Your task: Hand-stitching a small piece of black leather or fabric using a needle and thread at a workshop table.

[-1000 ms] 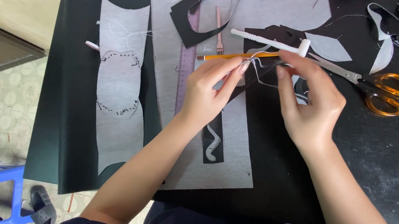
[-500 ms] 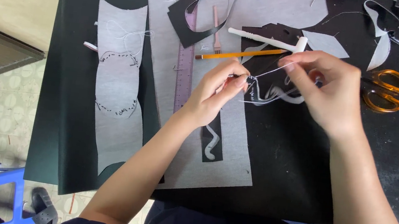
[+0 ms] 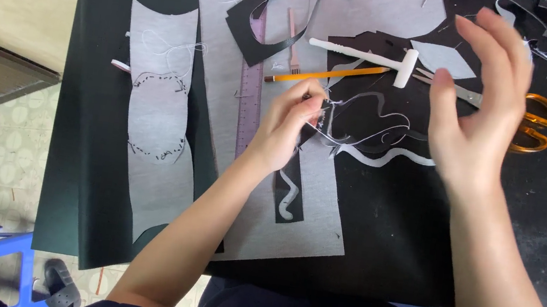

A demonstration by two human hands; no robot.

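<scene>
left hand [image 3: 288,124] over grey sheet [image 3: 295,205], fingers pinched shut on small black fabric piece [image 3: 316,120] with white thread [image 3: 362,119] looping off to right. right hand [image 3: 480,110] raised above black table [image 3: 545,231], fingers spread open, holding nothing visible. yellow pencil [image 3: 329,75] just above left hand; purple ruler [image 3: 252,66] beside it. white-handled tool [image 3: 364,53] near pencil. orange-handled scissors [image 3: 538,125] partly behind right hand. stitched grey strip [image 3: 153,131] well left.
</scene>
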